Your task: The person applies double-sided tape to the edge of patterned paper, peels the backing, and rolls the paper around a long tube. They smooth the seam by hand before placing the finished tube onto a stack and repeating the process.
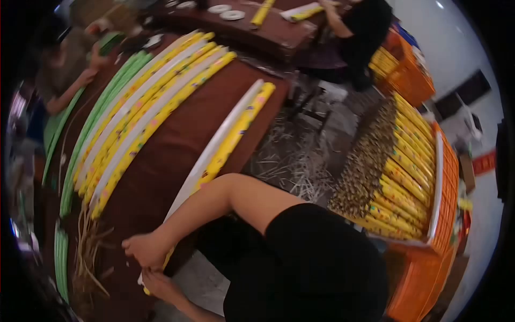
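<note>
A long yellow patterned tube (236, 139) lies slanting across the brown table, with a white strip (214, 145) along its side. My left hand (161, 285) is closed around the near end of this tube, low in the view. Just above it, my right hand (146, 250) has its fingers curled together beside the tube. What those fingers hold, if anything, is hidden. My right forearm crosses over the tube and covers part of it.
More yellow and white tubes (155, 115) lie left on the table (166, 161), beside green tubes (107, 102) and loose brown strips (86, 252). An orange crate (445, 188) holds stacked yellow tubes at right. Shredded scraps (306, 166) cover the floor. Two people work nearby.
</note>
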`<state>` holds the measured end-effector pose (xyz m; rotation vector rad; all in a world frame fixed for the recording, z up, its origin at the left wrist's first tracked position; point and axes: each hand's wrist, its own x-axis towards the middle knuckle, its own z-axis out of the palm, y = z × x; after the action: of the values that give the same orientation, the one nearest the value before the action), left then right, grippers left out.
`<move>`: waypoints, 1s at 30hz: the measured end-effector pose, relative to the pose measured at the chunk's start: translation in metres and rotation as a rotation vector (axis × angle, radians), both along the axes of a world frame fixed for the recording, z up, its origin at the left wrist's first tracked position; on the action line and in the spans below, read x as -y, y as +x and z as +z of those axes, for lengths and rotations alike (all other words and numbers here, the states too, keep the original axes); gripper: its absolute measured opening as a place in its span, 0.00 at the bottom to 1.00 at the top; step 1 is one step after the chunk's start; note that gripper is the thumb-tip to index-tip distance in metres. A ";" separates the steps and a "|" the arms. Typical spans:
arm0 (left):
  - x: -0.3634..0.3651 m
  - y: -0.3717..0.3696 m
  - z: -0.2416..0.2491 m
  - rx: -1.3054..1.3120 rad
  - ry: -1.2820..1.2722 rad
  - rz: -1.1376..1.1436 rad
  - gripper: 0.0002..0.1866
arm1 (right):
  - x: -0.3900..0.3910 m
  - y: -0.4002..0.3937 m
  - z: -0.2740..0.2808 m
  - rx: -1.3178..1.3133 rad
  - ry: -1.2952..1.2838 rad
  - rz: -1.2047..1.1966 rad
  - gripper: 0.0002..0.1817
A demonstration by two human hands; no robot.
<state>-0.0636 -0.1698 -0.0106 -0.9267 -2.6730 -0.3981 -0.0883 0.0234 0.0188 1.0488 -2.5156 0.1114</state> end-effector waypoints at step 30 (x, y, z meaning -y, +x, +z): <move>-0.014 0.009 0.006 -0.126 0.146 0.030 0.15 | -0.136 0.111 0.076 0.198 -0.430 -0.578 0.16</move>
<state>-0.0545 -0.1559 -0.0048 -0.8389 -2.5039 -0.5033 0.0232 0.1590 0.0948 0.1367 -2.6866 0.5756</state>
